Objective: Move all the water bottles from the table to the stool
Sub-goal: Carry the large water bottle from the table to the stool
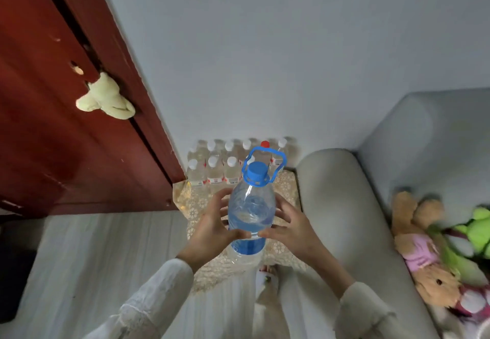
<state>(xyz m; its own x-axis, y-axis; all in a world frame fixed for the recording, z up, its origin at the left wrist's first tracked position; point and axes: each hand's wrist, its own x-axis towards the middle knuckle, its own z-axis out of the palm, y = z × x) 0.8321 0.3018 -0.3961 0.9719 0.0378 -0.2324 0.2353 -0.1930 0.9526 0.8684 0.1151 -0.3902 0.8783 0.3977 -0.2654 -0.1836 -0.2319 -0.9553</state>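
Both hands clasp the big water bottle (250,212) upright: left hand (212,228) and right hand (289,226), fingers spread around its sides.

A home living room: grey sofa (397,153), plush toys (424,259), red wooden door (53,140).

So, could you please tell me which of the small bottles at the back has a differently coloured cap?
The red-capped bottle in the back row, just behind the big bottle's blue handle; the others' caps are white.
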